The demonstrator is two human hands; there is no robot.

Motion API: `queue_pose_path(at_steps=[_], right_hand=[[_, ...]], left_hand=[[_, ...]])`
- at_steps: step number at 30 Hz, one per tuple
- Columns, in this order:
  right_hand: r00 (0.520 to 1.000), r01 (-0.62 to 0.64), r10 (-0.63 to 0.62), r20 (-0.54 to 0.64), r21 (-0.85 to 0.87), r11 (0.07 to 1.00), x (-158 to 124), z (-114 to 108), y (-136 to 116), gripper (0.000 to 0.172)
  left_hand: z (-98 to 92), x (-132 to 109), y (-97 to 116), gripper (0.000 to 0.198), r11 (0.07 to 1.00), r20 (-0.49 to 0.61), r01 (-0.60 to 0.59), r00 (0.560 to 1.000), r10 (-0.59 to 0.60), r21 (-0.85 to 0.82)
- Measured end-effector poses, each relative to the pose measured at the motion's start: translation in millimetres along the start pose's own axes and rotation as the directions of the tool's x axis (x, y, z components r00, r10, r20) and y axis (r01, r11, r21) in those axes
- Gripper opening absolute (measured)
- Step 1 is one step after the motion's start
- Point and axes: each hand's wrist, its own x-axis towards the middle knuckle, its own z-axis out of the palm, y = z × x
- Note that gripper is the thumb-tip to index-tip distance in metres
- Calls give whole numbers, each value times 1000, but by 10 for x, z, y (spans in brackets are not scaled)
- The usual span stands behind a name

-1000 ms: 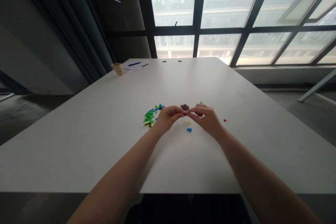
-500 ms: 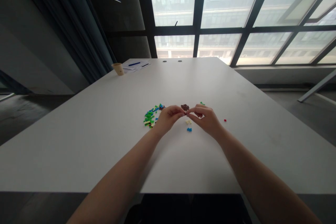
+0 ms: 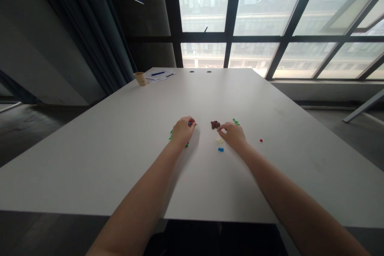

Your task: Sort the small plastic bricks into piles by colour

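"What's the left hand [image 3: 183, 131] doing?"

"It's curled down, knuckles up, over a loose scatter of green plastic bricks [image 3: 171, 136]. Tiny blue and red pieces [image 3: 190, 123] show right at the fingertips [image 3: 193, 125]. Whether they're actually pinched, I can't tell from here."

"And the right hand [image 3: 232, 135]?"

"Its fingers are gently bent, and it's well apart from the other hand, not pressed against it. The tips come down just beside a knobbly dark brown clump of bricks [image 3: 215, 125]. I can't tell whether it's holding anything."

"What else is on that table [image 3: 120, 168]?"

"The top is smooth, matte and white. Small glossy green bricks [image 3: 236, 122] lie just past the right hand, and squat cream bricks [image 3: 220, 141] sit near its wrist, with a chunky blue brick [image 3: 221, 149] close by. One tiny red brick [image 3: 261, 140] lies off by itself to the right."

"And down at the far end?"

"There's a round tan cup [image 3: 140, 79] next to flat sheets of paper [image 3: 160, 75], with a slim blue pen [image 3: 158, 73] lying across them."
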Motion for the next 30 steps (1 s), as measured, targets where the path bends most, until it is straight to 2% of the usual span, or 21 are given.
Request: queue_pose_path(at_steps=[4, 11, 16, 20, 23, 30], right_hand=[[999, -30, 33, 31, -110, 993, 88, 82, -99, 20], [996, -83, 80, -26, -115, 990, 115, 115, -62, 23], [989, -100, 93, -113, -62, 993, 5, -54, 171, 26], [973, -113, 115, -202, 22, 993, -121, -164, 441, 29], [960, -136, 158, -232, 110, 985, -183, -191, 577, 32], [952, -143, 192, -237, 207, 968, -174, -216, 669, 35]], left_hand=[[-24, 6, -29, 15, 999, 29, 31, 999, -30, -15], [-26, 25, -95, 17, 997, 28, 74, 997, -73, -21], [-75, 49, -170, 18, 994, 7, 103, 995, -103, -32], [-179, 24, -209, 18, 973, 151, 205, 964, -220, 109], [-218, -37, -187, 17, 949, 219, 224, 937, -273, 223], [-131, -178, -145, 7, 955, 143, 183, 965, -221, 235]])
